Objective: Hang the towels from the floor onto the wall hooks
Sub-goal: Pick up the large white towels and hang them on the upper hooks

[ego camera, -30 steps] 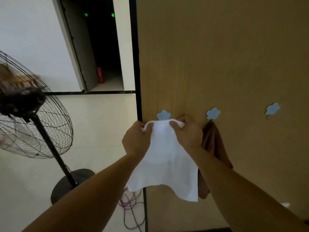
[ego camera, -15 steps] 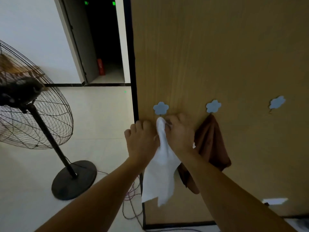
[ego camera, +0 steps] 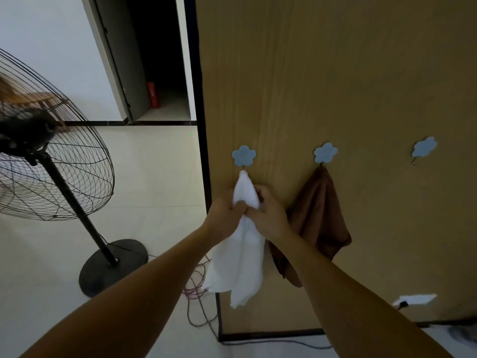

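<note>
Both hands have slid lower on the white towel [ego camera: 240, 254] since half a second ago, so its bunched top now stands clear just under the left hook [ego camera: 243, 155]. We see the left hand [ego camera: 224, 218] gripping the cloth from the left, thumb across the front. The right hand [ego camera: 269, 215] pinches it from the right. The two thumbs touch, and the fingers behind the cloth are hidden.

The towel's tip meets the metal prong [ego camera: 243, 166] below the blue flower. It seems to be caught there, though the prong is too small and too covered for us to be sure. Below the hands the towel hangs in loose folds against the wooden panel [ego camera: 335, 73].

We see a brown towel [ego camera: 320, 213] hanging from the middle hook [ego camera: 325, 152], its lower left part hidden behind the right forearm [ego camera: 335, 280]. A standing fan [ego camera: 51, 164] is cut off at the left edge.
</note>
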### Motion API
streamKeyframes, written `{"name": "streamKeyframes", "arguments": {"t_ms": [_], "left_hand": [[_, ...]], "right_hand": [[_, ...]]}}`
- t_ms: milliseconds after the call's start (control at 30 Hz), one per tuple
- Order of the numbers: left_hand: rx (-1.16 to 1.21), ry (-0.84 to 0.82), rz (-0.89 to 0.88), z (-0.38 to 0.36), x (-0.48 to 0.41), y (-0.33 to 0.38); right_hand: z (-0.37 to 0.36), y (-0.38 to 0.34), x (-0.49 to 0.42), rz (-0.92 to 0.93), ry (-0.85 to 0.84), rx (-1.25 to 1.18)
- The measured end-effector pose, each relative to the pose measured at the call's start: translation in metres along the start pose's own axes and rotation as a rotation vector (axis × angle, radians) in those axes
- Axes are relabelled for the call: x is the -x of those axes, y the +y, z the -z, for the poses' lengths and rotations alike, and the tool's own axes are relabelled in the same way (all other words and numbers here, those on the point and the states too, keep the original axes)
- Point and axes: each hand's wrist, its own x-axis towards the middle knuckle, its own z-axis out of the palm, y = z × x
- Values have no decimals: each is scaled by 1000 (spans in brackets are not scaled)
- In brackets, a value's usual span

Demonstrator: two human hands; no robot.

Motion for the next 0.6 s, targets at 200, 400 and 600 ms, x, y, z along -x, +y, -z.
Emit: {"name": "streamKeyframes", "arguments": {"t_ms": [200, 400, 600], "left_hand": [[335, 93, 224, -10, 7, -14], [113, 44, 301, -20, 27, -53], [-449, -102, 266, -15, 52, -79]], "right_hand": [[-3, 20, 11, -78, 33, -89], [-11, 57, 19, -165, -176, 85], [9, 72, 47, -258, -218, 287]]}}
